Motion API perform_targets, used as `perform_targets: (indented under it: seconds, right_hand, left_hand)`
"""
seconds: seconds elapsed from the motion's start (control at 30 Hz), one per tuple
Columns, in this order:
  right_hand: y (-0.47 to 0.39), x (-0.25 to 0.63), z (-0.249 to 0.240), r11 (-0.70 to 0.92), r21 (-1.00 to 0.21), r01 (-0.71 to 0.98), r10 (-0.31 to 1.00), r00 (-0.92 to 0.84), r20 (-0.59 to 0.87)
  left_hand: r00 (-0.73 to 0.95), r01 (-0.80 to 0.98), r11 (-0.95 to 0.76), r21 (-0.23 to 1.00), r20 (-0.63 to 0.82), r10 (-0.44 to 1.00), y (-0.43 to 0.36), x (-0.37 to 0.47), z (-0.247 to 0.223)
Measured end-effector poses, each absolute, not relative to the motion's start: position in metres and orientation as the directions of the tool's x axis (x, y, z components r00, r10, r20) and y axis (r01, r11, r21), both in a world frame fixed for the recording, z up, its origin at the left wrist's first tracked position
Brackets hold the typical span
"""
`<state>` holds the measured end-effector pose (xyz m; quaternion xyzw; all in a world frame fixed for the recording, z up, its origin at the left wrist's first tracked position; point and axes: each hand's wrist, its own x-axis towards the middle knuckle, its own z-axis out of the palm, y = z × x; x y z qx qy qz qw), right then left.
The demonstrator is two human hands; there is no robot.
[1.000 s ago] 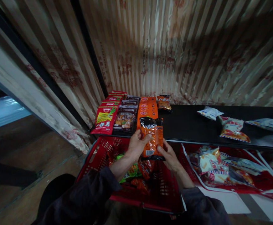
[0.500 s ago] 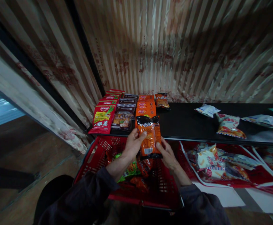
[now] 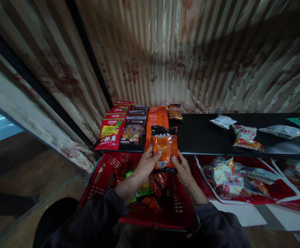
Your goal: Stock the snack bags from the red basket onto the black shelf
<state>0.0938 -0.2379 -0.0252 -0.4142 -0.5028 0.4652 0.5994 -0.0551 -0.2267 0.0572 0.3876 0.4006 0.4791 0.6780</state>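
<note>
Between my two hands is an orange snack bag (image 3: 162, 148) with a black top, its back seam and barcode facing me. My left hand (image 3: 148, 163) grips its left side, thumb pressed on the front. On its lower right edge, my right hand (image 3: 183, 168) is closed, thumb on the front. The bag is over the near edge of the red basket (image 3: 105, 175), in front of a row of orange packets (image 3: 158, 115) on the shelf. Inside the basket lie green snack bags (image 3: 142, 190) and orange bags (image 3: 157, 182), partly hidden by my left arm.
On the black shelf (image 3: 196, 134) stand red packets (image 3: 110, 132), dark brown packets (image 3: 133, 131) and one orange bag (image 3: 175, 112) behind. White snack bags (image 3: 248, 137) lie loose to the right. Another red basket (image 3: 284, 198) holds several white bags (image 3: 227, 177). Striped curtain (image 3: 191, 51) hangs behind.
The view has shifted slightly. My hands still hold the orange bag, now turned a little, with another orange-and-black edge showing on its right side.
</note>
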Motion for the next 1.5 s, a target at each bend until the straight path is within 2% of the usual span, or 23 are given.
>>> perform_targets:
  seconds: [0.1, 0.2, 0.3, 0.4, 0.5, 0.6, 0.7, 0.8, 0.9, 1.03, 1.1, 1.2, 1.3, 1.43, 1.5]
  right_hand:
    - [-0.237, 0.094, -0.027, 0.277, -0.961, 0.011, 0.951, 0.141, 0.275]
    - [-0.236, 0.094, -0.03, 0.375, -0.887, 0.268, 0.869, 0.232, 0.437]
    - [-0.236, 0.094, -0.031, 0.512, -0.663, 0.546, 0.715, 0.157, 0.681]
    - [-0.239, 0.093, -0.031, 0.574, -0.482, 0.662, 0.623, 0.029, 0.782]
    - [-0.24, 0.091, -0.03, 0.561, -0.484, 0.671, 0.636, 0.024, 0.771]
    - [-0.24, 0.089, -0.032, 0.523, -0.612, 0.594, 0.696, 0.117, 0.708]
    - [-0.24, 0.087, -0.033, 0.42, -0.792, 0.443, 0.811, 0.21, 0.547]
    - [-0.242, 0.085, -0.032, 0.297, -0.902, 0.314, 0.902, 0.218, 0.372]
    - [-0.242, 0.083, -0.029, 0.243, -0.945, 0.218, 0.921, 0.254, 0.296]
    - [-0.243, 0.08, -0.022, 0.251, -0.968, 0.022, 0.925, 0.29, 0.247]
    - [-0.243, 0.08, -0.02, 0.253, -0.967, -0.02, 0.926, 0.294, 0.236]
    - [-0.242, 0.082, -0.022, 0.249, -0.966, 0.068, 0.919, 0.299, 0.258]
    - [-0.239, 0.086, -0.027, 0.299, -0.913, 0.278, 0.873, 0.307, 0.379]
    - [-0.235, 0.091, -0.03, 0.411, -0.669, 0.619, 0.712, 0.241, 0.66]
    - [-0.234, 0.091, -0.029, 0.453, -0.532, 0.715, 0.642, 0.152, 0.751]
  left_hand:
    - [0.171, -0.356, 0.207, 0.911, -0.154, 0.973, -0.225, -0.054, 0.054]
    - [0.122, -0.368, 0.198, 0.909, -0.164, 0.979, -0.223, -0.054, 0.052]
    - [0.073, -0.391, 0.192, 0.9, -0.177, 0.981, -0.22, -0.055, 0.052]
    - [0.031, -0.415, 0.166, 0.895, -0.168, 0.985, -0.218, -0.055, 0.055]
    - [0.012, -0.432, 0.146, 0.89, -0.156, 0.988, -0.216, -0.054, 0.058]
    - [0.019, -0.454, 0.153, 0.878, -0.162, 0.987, -0.213, -0.054, 0.061]
    - [0.022, -0.47, 0.168, 0.866, -0.178, 0.984, -0.207, -0.053, 0.063]
    - [0.025, -0.49, 0.19, 0.851, -0.204, 0.979, -0.204, -0.052, 0.066]
    - [0.066, -0.499, 0.229, 0.836, -0.226, 0.972, -0.203, -0.05, 0.069]
    - [0.097, -0.477, 0.26, 0.839, -0.244, 0.965, -0.203, -0.05, 0.07]
    - [0.087, -0.472, 0.263, 0.841, -0.253, 0.964, -0.203, -0.049, 0.069]
    - [0.079, -0.478, 0.246, 0.843, -0.237, 0.968, -0.203, -0.048, 0.067]
    - [0.065, -0.487, 0.185, 0.853, -0.176, 0.982, -0.203, -0.045, 0.064]
    - [0.046, -0.466, 0.133, 0.875, -0.126, 0.991, -0.206, -0.041, 0.06]
    - [0.035, -0.439, 0.13, 0.889, -0.128, 0.991, -0.208, -0.039, 0.059]
